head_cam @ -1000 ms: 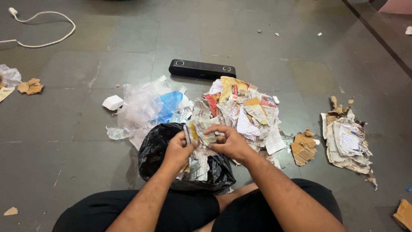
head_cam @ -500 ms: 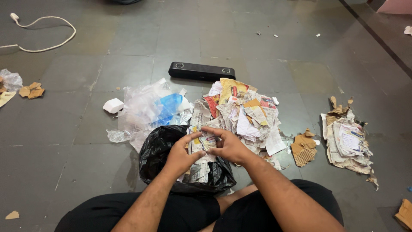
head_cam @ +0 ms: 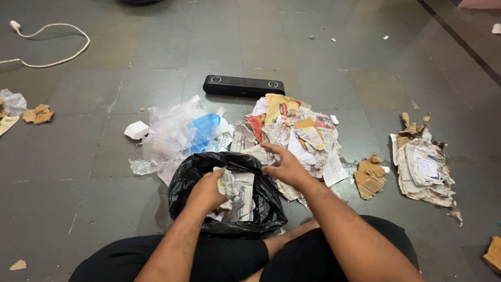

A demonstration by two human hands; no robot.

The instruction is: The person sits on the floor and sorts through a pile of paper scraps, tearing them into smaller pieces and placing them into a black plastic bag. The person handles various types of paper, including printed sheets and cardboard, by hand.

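While you sit cross-legged on the floor (head_cam: 78,156), your left hand (head_cam: 206,192) is inside the mouth of the black bin bag (head_cam: 180,190), fingers closed around a crumpled wad of newsprint (head_cam: 229,188) that rests on the paper already in the bag. Your right hand (head_cam: 284,168) is spread, palm down, at the near edge of the mixed paper heap (head_cam: 295,133), touching scraps but not yet pinching any.

Step in hand, as it reads: stuffing paper into the bag. Next move likely calls for the left hand to let go low in the bag, and the right to gather a handful without dragging in the rest.

Surroundings:
- Clear and blue plastic wrappers (head_cam: 180,130) lie just left of the heap, touching the bag's far rim.
- Black soundbar (head_cam: 243,85) sits beyond both piles.
- Torn cardboard (head_cam: 369,177) and a second stack of papers (head_cam: 424,169) lie to your right, well apart from the bag.
- White cable (head_cam: 49,44) loops at far left.
- Floor is grey stone tile, dusty, with stray bits scattered about.
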